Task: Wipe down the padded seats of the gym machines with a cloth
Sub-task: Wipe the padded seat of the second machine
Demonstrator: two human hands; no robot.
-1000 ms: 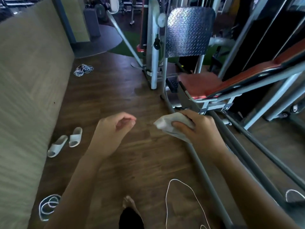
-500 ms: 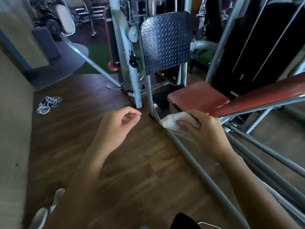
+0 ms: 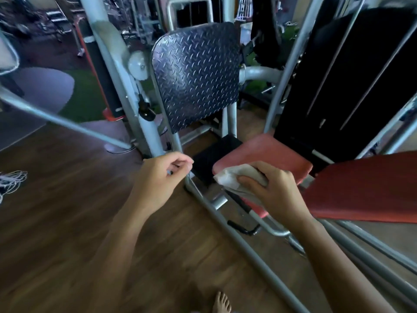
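A red padded seat (image 3: pixel 270 154) sits low on a grey-framed gym machine, with a longer red back pad (image 3: pixel 365 190) sloping off to its right. My right hand (image 3: pixel 273 190) grips a crumpled white cloth (image 3: pixel 234 177) at the seat's front left corner; the cloth overlaps the pad's edge. To the left, my left hand (image 3: pixel 158 179) hovers over the floor, its fingers loosely curled with nothing in them, close to a grey upright of the frame.
A dark checker-plate footplate (image 3: pixel 196 75) stands upright behind the seat. Grey frame tubes (image 3: pixel 243 247) run diagonally across the wooden floor (image 3: pixel 67 222). A black weight stack (image 3: pixel 352 75) fills the right. White cord (image 3: pixel 11 179) lies coiled at far left. My bare foot (image 3: pixel 221 303) shows at the bottom.
The view has moved closer to the machine. My right hand has carried the cloth up from beside the frame tube to the seat's front corner. My left hand stays curled.
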